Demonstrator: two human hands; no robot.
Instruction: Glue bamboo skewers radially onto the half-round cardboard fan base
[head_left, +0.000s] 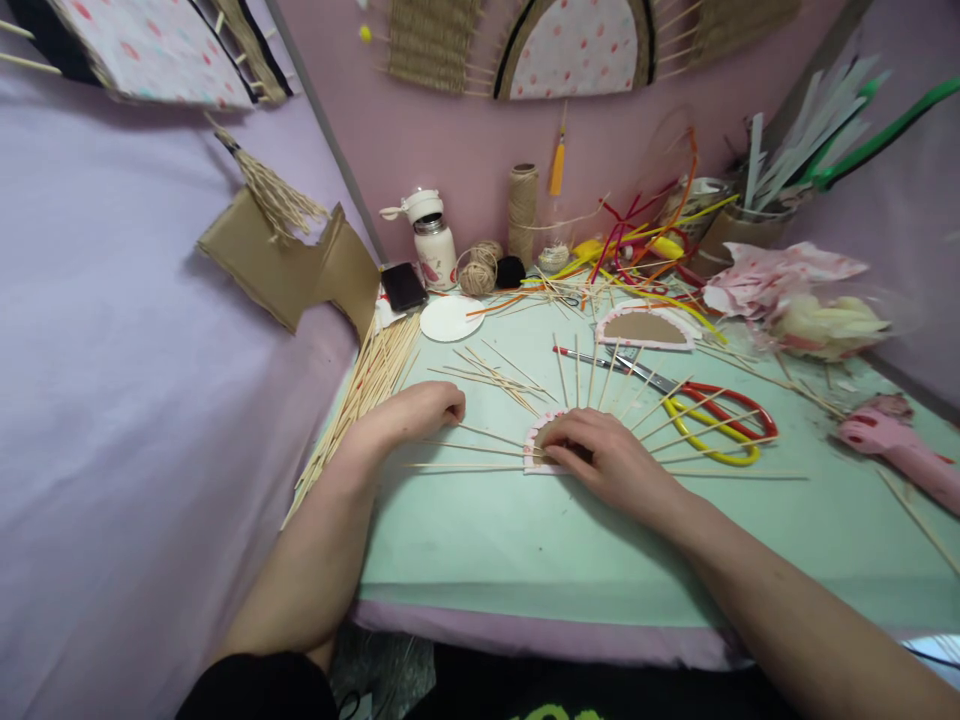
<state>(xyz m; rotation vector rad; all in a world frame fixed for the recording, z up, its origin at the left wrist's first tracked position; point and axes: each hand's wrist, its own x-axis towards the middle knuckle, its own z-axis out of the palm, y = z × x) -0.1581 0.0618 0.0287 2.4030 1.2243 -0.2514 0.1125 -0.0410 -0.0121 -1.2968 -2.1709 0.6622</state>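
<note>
A small half-round cardboard piece [531,450] with a pink-spotted fabric border lies flat on the table, thin wooden sticks [469,467] fanning out from it on both sides and at the top. My right hand [611,455] rests over this piece, fingers bent and gripping it, and hides most of its middle. To the left, my left hand [427,408] is closed, its fingertips pinched at the outer end of one of the left-hand sticks. Scissors [697,392] with red and yellow handles lie under the sticks at the right, beside a red-tipped pen [585,356].
Loose sticks [360,400] pile along the left edge. Behind are a white disc [450,318], a phone [403,288], a bottle [435,245], twine balls [478,270] and another half-round piece [649,327]. A pink glue gun [896,445] lies right.
</note>
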